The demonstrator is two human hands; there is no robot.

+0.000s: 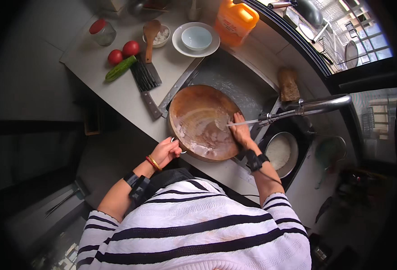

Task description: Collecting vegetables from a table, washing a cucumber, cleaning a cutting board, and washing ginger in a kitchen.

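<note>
A thick round wooden chopping board (198, 114) rests over the near part of the stainless steel sink (230, 72), its top wet and shiny. My left hand (165, 152) is closed around the metal ring handle (184, 152) at the board's near-left edge. Flat against the board's right side lies my right hand (240, 130), its fingers extended on the wet wood. From the faucet (320, 104) a thin stream of water (244, 123) runs onto the board beside my right fingers.
A cleaver (151, 105) lies left of the sink, near a cucumber (120, 69) and two tomatoes (131, 49). Behind are a plate with a bowl (196, 37), a wooden spoon (150, 37) and an orange jug (235, 23). Right of the sink stands a pot of rice (279, 153).
</note>
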